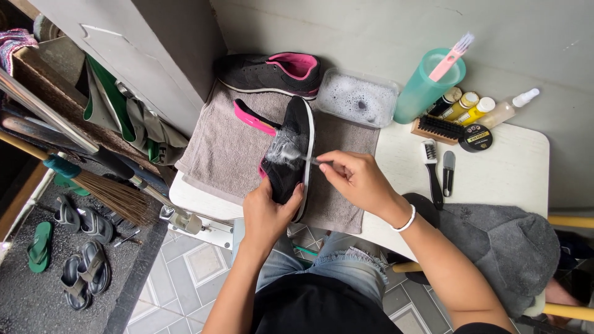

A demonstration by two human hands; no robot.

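Left hand (267, 213) gripping black shoe (289, 154); right hand (356, 179) pinching seemingly a small brush (309, 160).

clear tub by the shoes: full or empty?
Partly full: the clear tub holds foamy water, with bubbles across its surface. Its depth cannot be told.

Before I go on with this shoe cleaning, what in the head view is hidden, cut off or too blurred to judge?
- Brush head at the right hand: blurred and buried in foam on the black shoe.
- Shoe's heel end: covered by the left hand.
- Labels on the small bottles: too small to make out.
- Contents of the plastic tub: hidden under suds.
- Grey cloth bundle: partly cut off by the right forearm and the table edge.
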